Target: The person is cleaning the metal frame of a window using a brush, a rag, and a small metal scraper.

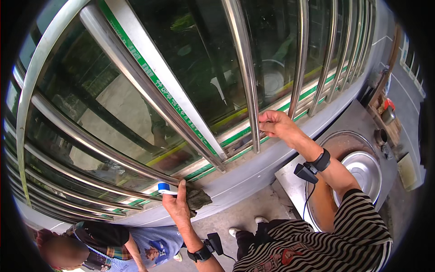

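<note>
My left hand (177, 206) is at the window sill by the foot of a stainless steel bar (112, 142). Its fingers are closed around a small blue-and-white object (165, 188), whose kind I cannot make out. A crumpled dark grey rag (197, 200) lies against the thumb side of this hand; whether the hand also grips it is unclear. My right hand (277, 127) reaches up to another upright steel bar (243, 64), its fingers curled and the fingertips at the bar's edge. Anything between those fingertips is hidden. Behind the bars is a sliding glass window (204, 68).
Green tape with writing (159, 85) runs along the white window frame (176, 91). On the right, a metal basin (362, 173) rests in a large round pan set in a counter (350, 117). Another person (112, 243) stands at lower left. A wooden board (390, 125) holds a pot.
</note>
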`<state>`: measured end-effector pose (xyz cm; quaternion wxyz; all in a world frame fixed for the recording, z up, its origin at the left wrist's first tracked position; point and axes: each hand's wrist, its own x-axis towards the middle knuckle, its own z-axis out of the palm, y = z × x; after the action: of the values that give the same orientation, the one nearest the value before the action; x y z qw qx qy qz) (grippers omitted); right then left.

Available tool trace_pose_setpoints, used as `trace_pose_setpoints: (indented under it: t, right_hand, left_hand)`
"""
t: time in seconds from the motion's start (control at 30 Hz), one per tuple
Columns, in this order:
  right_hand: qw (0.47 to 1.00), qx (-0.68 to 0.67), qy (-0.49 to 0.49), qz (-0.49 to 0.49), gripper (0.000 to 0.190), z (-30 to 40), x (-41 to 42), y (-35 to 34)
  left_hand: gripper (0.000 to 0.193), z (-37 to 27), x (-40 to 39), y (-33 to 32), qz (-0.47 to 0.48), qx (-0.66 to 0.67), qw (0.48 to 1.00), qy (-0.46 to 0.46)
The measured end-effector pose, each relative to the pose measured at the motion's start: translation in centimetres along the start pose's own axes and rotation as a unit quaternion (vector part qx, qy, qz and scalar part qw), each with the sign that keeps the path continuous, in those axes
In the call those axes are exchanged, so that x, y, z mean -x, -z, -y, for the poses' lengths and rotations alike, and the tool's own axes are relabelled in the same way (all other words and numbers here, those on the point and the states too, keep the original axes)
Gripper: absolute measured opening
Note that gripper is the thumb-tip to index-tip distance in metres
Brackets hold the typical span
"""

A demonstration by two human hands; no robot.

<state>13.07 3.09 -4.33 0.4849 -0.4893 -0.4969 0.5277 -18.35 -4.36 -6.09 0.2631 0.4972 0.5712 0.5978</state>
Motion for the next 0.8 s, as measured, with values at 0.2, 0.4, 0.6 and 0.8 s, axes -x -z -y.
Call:
trace_pose_setpoints:
  t: [0.2,0.4,0.6,0.8]
  right_hand:
    - [0.996,0.014,0.066,-0.056,0.019,0.1,2.0,0.1]
    - [0.981,0.016,0.112,-0.160,0.014,-0.4,5.0,0.7]
    - [0.963,0.078,0.111,-0.231,0.007,-1.1,9.9,1.8]
    - [0.949,0.163,0.258,-0.079,0.005,-0.2,10.6,0.2]
  left_hand:
    - [0.014,0.3,0.0,-0.1,0.005,0.031,1.000,0.000]
    - [0.013,0.5,0.0,0.1,0.004,0.010,1.000,0.006]
    - [0.013,0.3,0.1,0.2,0.017,-0.010,1.000,-0.011]
    - [0.014,-0.1,0.2,0.0,0.009,-0.022,1.000,-0.013]
